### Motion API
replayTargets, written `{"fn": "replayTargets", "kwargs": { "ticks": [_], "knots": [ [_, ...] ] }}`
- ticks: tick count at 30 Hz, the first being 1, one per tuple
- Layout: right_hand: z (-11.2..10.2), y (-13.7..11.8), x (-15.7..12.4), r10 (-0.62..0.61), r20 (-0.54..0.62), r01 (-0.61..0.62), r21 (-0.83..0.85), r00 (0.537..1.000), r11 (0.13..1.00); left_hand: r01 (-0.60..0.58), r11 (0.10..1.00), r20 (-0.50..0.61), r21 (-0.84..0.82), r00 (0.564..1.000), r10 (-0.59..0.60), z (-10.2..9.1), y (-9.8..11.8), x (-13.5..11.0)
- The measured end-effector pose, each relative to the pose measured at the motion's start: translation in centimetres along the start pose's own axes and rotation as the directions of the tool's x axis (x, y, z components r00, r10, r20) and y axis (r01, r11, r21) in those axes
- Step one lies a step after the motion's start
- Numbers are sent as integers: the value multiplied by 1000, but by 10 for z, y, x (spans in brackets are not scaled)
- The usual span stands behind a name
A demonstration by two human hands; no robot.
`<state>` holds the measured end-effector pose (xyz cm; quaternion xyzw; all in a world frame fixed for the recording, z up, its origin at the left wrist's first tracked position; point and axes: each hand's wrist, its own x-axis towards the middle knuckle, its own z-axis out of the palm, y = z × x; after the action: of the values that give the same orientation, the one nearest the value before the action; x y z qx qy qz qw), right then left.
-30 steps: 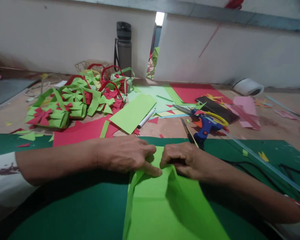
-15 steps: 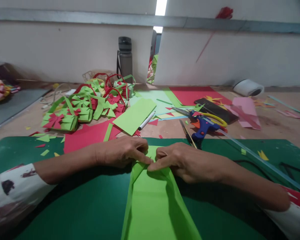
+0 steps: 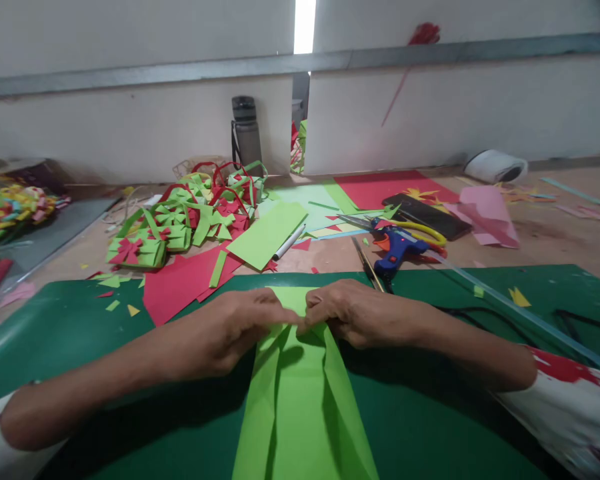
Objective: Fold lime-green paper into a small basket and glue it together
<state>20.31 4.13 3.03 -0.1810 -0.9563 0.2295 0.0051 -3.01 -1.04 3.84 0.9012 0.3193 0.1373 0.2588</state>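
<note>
Pressing at the centre: the left hand [image 3: 227,330] is half curled, its forefinger stretched along the paper; whether its fingertips pinch the sheet cannot be told.
Right of centre: the right hand [image 3: 347,313] is curled inward, thumb and forefinger closed on the paper, fingertips almost meeting the left forefinger.
Light-green paper: the folded sheet [image 3: 303,400] runs from the centre to the lower edge of the frame, both long sides raised as flaps; the hands cover part of its far end.
Dark-green mat: the cutting mat [image 3: 73,327] lies under the paper and both forearms.
Just beyond the right hand: a thin pointed tool [image 3: 367,265] and a blue glue gun [image 3: 395,253], its black cable [image 3: 485,319] crossing the mat close to the right forearm; a clear glue stick [image 3: 505,297] slants toward the right edge.
Beside the gun: yellow-handled scissors [image 3: 433,230], overlapping it.
Above the left hand: red sheets [image 3: 175,287], a green card [image 3: 270,233] and a white marker [image 3: 289,243].
Left of centre, farther back: a cluster of paper baskets [image 3: 147,250] with bows; behind it, a grey bottle [image 3: 250,140] upright.
Upper right: pink paper [image 3: 487,213] and a white roll [image 3: 497,167] near the wall.
</note>
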Motion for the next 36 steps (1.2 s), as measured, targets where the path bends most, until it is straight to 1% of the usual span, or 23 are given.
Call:
{"fn": "replayTargets", "kwargs": {
  "ticks": [1,2,3,5,10,13,16,21,26,29,36],
  "knots": [
    [0,0,0,2,-8,-2,5,1000,1000,-33,998,79,47,996,30,-3,5,0],
    [0,0,0,5,-15,-5,10,1000,1000,-59,995,131,82,990,48,-5,8,1],
    [0,0,0,6,-21,-6,15,1000,1000,-78,991,159,105,985,61,-7,10,1],
    [1,0,0,7,-26,-6,23,1000,1000,-92,992,153,86,985,78,-8,8,3],
    [0,-1,1,26,14,-26,12,1000,1000,-93,992,95,-87,990,101,-3,-14,7],
    [-1,-2,0,10,36,-9,-20,999,1000,-74,990,80,-118,993,84,-1,-23,9],
    [-3,-3,0,-28,52,30,-34,998,999,-64,989,79,-137,994,75,-2,-27,10],
    [-4,-3,1,-50,56,52,-27,997,998,-46,986,91,-163,994,61,-7,-26,10],
    [-7,-2,6,-41,91,44,-30,995,999,20,996,127,-83,992,-9,-11,-20,3],
    [-10,-6,8,-39,105,43,-33,994,999,36,998,146,-50,989,-28,-12,-17,-1],
    [-10,-17,12,-1,135,22,-154,991,988,58,998,176,-29,983,-52,-15,-13,-1]
  ]
}}
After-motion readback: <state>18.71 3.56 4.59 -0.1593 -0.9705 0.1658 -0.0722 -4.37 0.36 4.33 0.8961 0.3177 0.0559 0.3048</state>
